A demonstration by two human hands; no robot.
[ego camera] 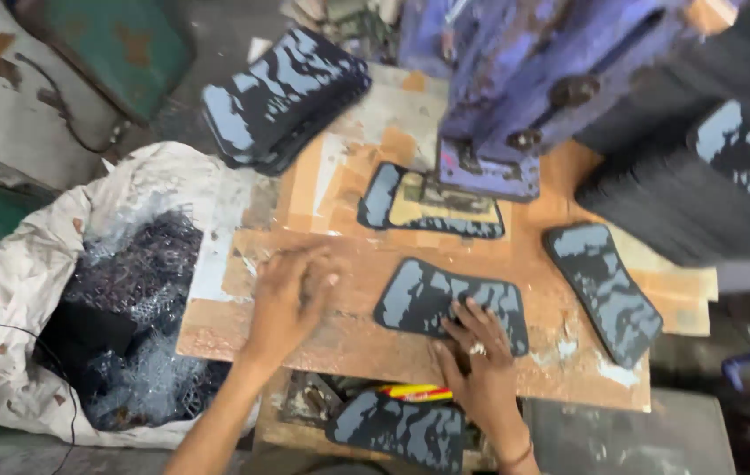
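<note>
The right hand point(478, 356), wearing a ring, is lying open with its fingers spread flat on the lower right part of a dark camouflage-patterned cut piece point(445, 303), pressing it down rather than gripping it. That piece is lying flat on the worn wooden counter point(349, 339), near its front edge, at about five o'clock from the counter's middle. The left hand point(291, 295) is resting palm down on bare wood at nine o'clock from that piece, just beside it but apart; it is blurred, its fingers loosely open, holding nothing.

At twelve o'clock from the pressed piece, another camouflage piece point(432, 204) is lying under the foot of a blue-purple press machine point(524, 88), with a yellowish cutting die on top of it. At three o'clock, a third piece point(602, 288) is lying slantwise on the counter, well apart from the hand. A stack of the same pieces point(283, 97) is sitting at the counter's far left corner, at eleven o'clock, and a larger dark stack point(709, 189) is standing at two o'clock. Below the front edge, at six o'clock, one more piece point(401, 429) is lying on a lower shelf. At nine o'clock, off the counter, a white sack point(23, 273) is standing open, holding dark scrap trimmings.
</note>
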